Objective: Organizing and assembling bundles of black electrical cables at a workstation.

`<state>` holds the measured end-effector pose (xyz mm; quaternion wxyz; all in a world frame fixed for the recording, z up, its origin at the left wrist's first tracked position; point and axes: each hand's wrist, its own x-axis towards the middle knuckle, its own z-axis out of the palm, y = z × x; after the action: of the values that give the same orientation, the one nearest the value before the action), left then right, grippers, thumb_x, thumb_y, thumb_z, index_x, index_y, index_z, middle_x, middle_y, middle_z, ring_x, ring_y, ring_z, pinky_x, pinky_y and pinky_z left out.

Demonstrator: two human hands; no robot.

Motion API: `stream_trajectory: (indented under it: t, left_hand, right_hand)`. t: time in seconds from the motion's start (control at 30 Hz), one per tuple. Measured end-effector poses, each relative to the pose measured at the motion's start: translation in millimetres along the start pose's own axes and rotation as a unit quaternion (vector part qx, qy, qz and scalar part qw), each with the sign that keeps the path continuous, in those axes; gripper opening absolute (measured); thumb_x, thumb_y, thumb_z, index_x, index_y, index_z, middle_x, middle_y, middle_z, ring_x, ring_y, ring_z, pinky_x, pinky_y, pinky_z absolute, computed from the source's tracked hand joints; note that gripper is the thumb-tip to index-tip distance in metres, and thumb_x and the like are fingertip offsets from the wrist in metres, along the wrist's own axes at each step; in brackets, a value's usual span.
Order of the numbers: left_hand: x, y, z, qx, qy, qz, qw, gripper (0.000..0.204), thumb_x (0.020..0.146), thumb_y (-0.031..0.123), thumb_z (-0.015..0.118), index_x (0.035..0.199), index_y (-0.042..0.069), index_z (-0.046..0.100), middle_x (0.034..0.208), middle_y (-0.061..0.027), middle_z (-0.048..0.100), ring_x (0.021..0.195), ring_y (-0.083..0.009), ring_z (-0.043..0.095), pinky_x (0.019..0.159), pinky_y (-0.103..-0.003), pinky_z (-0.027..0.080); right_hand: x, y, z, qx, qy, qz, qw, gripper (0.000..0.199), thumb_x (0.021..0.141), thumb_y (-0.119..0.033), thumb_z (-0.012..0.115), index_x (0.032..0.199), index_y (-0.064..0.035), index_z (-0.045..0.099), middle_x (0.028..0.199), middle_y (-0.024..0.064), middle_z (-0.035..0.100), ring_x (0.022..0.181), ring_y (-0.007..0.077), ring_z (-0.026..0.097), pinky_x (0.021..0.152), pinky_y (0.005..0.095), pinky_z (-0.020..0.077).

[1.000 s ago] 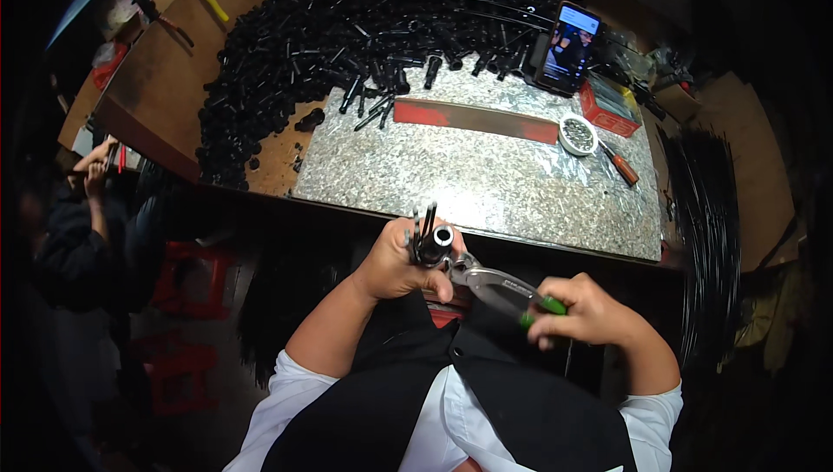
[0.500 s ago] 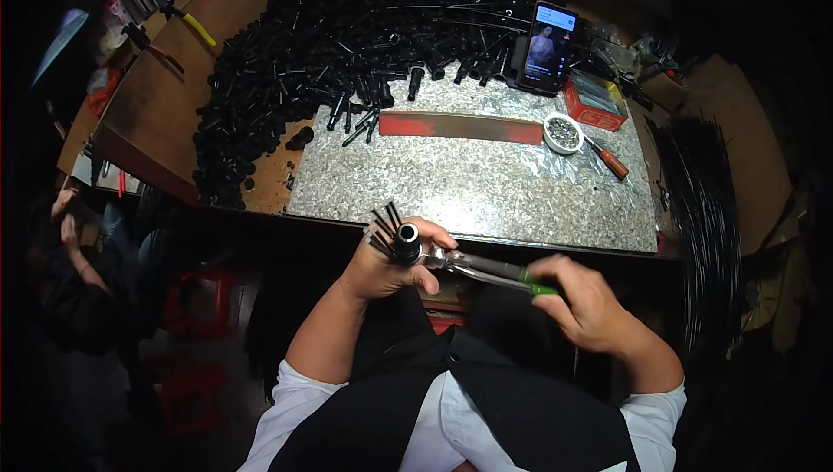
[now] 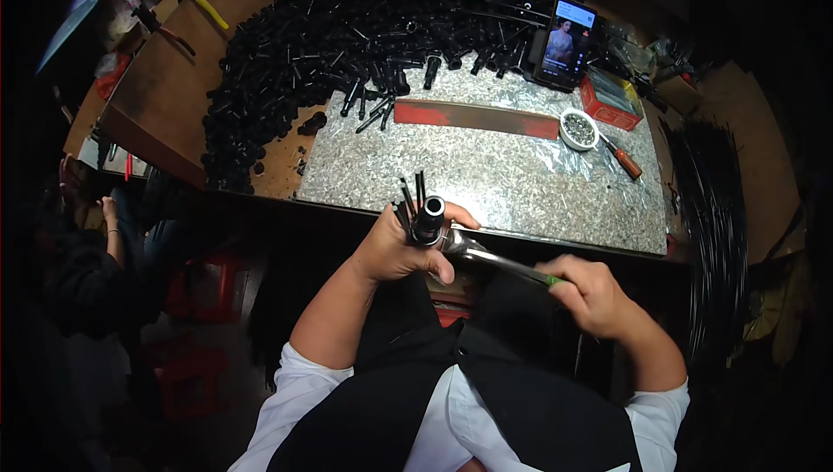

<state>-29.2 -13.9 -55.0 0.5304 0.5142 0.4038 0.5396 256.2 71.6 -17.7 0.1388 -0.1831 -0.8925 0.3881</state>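
My left hand [image 3: 392, 251] is closed around a short black tubular part [image 3: 429, 222], its round open end facing up. Several thin black rods [image 3: 408, 201] stick up beside the tube, within the same grip. My right hand [image 3: 594, 297] is wrapped around the green-ended handles of metal pliers [image 3: 508, 265]. The head of the pliers lies right against the tube's side, close to my left thumb; what its jaws bite on is too small to make out. Both hands are just in front of the worktop's near edge, above my lap.
A speckled worktop [image 3: 486, 179] bears a red-and-dark bar [image 3: 475, 121], a white bowl of small metal pieces [image 3: 580, 131] and a screwdriver [image 3: 626, 162]. Behind lie heaped black parts [image 3: 321, 55], a propped phone [image 3: 568, 42] and a red box [image 3: 611, 99]. Black rods [image 3: 716, 220] hang at right; another person [image 3: 113, 229] is at left.
The pliers' handles, spread a little before, are now squeezed together. The tube and both hands sit slightly farther right in the picture, and the whole view has shifted a little.
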Motion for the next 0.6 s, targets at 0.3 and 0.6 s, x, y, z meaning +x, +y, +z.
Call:
stream_trajectory:
  t: [0.3, 0.6]
  left_hand:
    - [-0.3, -2.2, 11.2, -0.012, -0.032, 0.022, 0.999, 0.055, 0.053, 0.026, 0.089, 0.096, -0.001, 0.067, 0.093, -0.0100, 0.067, 0.083, -0.0161, 0.063, 0.073, -0.028, 0.049]
    - [0.2, -9.3, 20.6, 0.065, 0.003, 0.065, 0.996, 0.060, 0.057, 0.030, 0.086, 0.101, -0.002, 0.060, 0.090, -0.0053, 0.060, 0.077, -0.0107, 0.057, 0.067, -0.023, 0.046]
  right_hand:
    - [11.8, -9.4, -2.3, 0.018, -0.124, 0.059, 0.990, 0.036, 0.073, -0.009, 0.073, 0.099, -0.0014, 0.049, 0.074, 0.0123, 0.057, 0.061, 0.0247, 0.061, 0.053, 0.0349, 0.0458]
    - [18.4, -0.6, 0.1, -0.087, -0.058, 0.023, 0.994, 0.061, 0.064, 0.008, 0.051, 0.124, -0.0005, 0.041, 0.100, 0.0188, 0.047, 0.095, 0.0364, 0.052, 0.085, 0.0407, 0.0428]
